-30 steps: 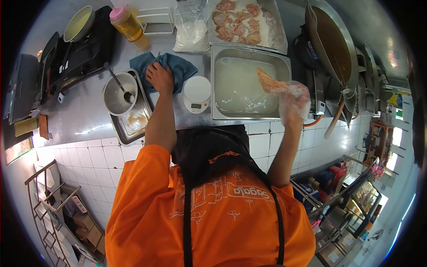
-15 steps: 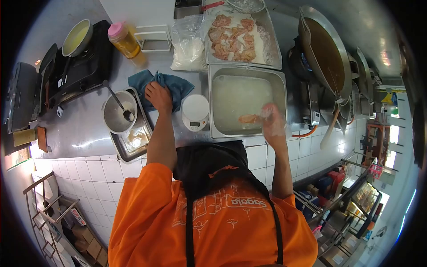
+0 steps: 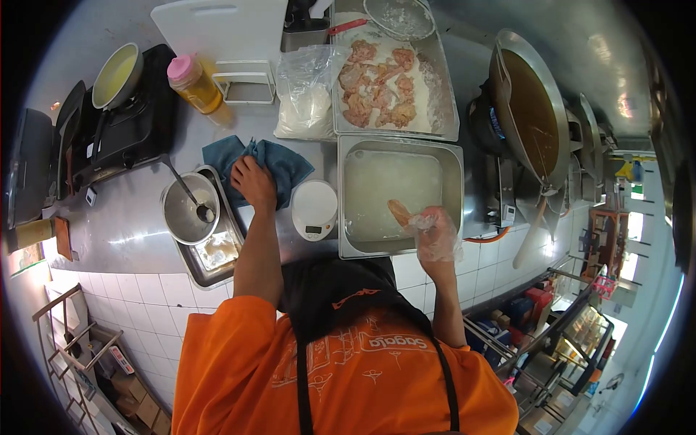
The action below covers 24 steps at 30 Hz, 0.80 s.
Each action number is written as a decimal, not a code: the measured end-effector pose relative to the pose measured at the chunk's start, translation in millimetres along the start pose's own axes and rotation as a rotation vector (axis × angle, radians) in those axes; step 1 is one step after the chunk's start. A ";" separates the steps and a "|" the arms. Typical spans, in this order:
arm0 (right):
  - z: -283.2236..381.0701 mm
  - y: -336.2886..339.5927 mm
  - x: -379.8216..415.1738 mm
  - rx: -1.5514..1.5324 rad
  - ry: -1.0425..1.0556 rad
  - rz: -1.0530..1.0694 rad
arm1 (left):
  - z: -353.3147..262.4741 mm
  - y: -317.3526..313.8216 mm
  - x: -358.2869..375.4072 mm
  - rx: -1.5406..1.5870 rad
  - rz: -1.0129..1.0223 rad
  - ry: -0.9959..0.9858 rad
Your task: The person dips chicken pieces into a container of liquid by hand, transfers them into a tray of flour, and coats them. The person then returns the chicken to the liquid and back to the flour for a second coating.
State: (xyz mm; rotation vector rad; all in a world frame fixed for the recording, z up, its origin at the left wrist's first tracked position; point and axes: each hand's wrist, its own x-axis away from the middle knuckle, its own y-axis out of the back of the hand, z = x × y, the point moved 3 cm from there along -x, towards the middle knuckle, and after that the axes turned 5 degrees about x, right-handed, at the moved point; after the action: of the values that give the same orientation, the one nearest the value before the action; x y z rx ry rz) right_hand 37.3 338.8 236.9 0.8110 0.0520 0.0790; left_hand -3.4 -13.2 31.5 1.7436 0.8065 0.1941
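My right hand [image 3: 437, 235], in a clear plastic glove, is closed on one end of a piece of raw chicken [image 3: 398, 212]. It holds the chicken over the lower right part of a steel pan [image 3: 401, 143] of cloudy, pale liquid. My left hand [image 3: 253, 183] lies on a bunched blue cloth [image 3: 289, 165], its fingers curled into the fabric. Between the hands, a white kitchen scale [image 3: 314, 210] stands on the steel counter. A metal bowl [image 3: 191, 208] with a ladle [image 3: 185, 184] in it rests on a shallow tray [image 3: 226, 250] left of the cloth.
Several floured chicken pieces [image 3: 378, 83] lie in a flour tray [image 3: 441, 116] behind the pan, with a sieve [image 3: 401, 16]. A bag of flour [image 3: 305, 105] and an oil bottle [image 3: 196, 85] stand leftward. A wok of oil [image 3: 533, 109] is on the right, a stove [image 3: 138, 119] far left.
My right hand has come nearer to me, and the chicken piece has swung from level to tilted, one end raised. My left hand stays on the cloth. The camera view has shifted slightly.
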 end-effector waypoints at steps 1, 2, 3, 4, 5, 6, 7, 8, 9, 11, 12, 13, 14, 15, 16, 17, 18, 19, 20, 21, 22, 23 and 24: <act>-2.8 -2.1 -1.7 0.000 -0.006 0.002 | -0.6 1.4 -0.5 -0.002 0.005 -0.002; -8.0 -6.5 -2.2 0.032 -0.008 0.048 | -1.7 3.1 -0.5 -0.010 0.010 -0.006; -5.8 -9.0 -5.7 0.064 -0.007 0.095 | -3.5 4.3 -1.4 -0.016 0.013 -0.009; -1.9 -7.1 -8.8 0.066 -0.010 0.097 | -4.9 5.7 -2.1 -0.016 0.017 -0.008; 4.1 -4.9 -11.0 0.088 -0.028 0.128 | -5.6 6.9 -2.8 -0.021 0.031 -0.009; 8.8 -4.8 -13.7 0.109 -0.049 0.161 | -5.3 6.4 -3.1 -0.029 0.048 -0.011; 5.3 -6.0 -15.5 0.108 -0.056 0.168 | -4.6 4.0 -3.1 -0.034 0.056 -0.011; 2.0 -7.9 -17.2 0.134 0.029 0.209 | -4.3 1.3 -3.8 -0.056 0.044 0.000; 3.4 -9.5 -19.5 0.160 0.114 0.250 | -5.0 -0.1 -4.5 -0.077 0.032 0.012; 7.3 -7.2 -24.9 0.149 0.078 0.266 | -4.5 -2.1 -6.0 -0.063 0.050 0.027; 9.6 -5.9 -28.3 0.137 0.049 0.279 | -3.9 -2.2 -6.1 -0.050 0.060 0.044; 9.8 -5.9 -29.5 0.137 0.049 0.288 | -3.6 -3.1 -5.8 -0.055 0.065 0.051; 9.2 -6.0 -28.5 0.123 0.022 0.315 | -3.8 -3.1 -5.3 -0.055 0.054 0.048; 10.7 -6.4 -29.5 0.108 -0.003 0.338 | -4.0 -3.4 -6.1 -0.054 0.041 0.043; 15.0 -4.3 -31.9 0.107 -0.003 0.344 | -3.4 -4.4 -6.3 -0.059 0.043 0.047; 20.8 -0.1 -35.4 0.120 -0.057 0.362 | -2.9 -5.2 -6.0 -0.060 0.035 0.038; 25.1 2.9 -38.8 0.133 -0.110 0.379 | -2.3 -5.7 -5.7 -0.062 0.027 0.029; 26.4 5.1 -41.6 0.131 -0.110 0.383 | -1.2 -6.2 -5.5 -0.066 0.028 0.031; 26.6 8.3 -44.8 0.101 -0.089 0.402 | -1.0 -7.0 -5.5 -0.072 0.026 0.036; 26.7 12.0 -48.2 0.071 -0.068 0.418 | -1.9 -7.0 -6.4 -0.077 0.023 0.040; 26.0 16.0 -52.6 0.073 -0.068 0.420 | -2.5 -6.6 -7.0 -0.077 0.025 0.042; 25.1 19.8 -58.1 0.055 -0.067 0.431 | -2.4 -5.9 -7.2 -0.065 0.039 0.055; 25.1 23.8 -64.8 0.036 -0.067 0.442 | -2.7 -4.9 -7.4 -0.053 0.054 0.068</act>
State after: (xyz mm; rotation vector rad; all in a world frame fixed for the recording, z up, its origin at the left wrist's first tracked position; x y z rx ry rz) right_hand -26.5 331.2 272.5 0.8496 -0.1905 0.4693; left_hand -12.4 -14.9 30.0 1.7177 0.7970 0.3091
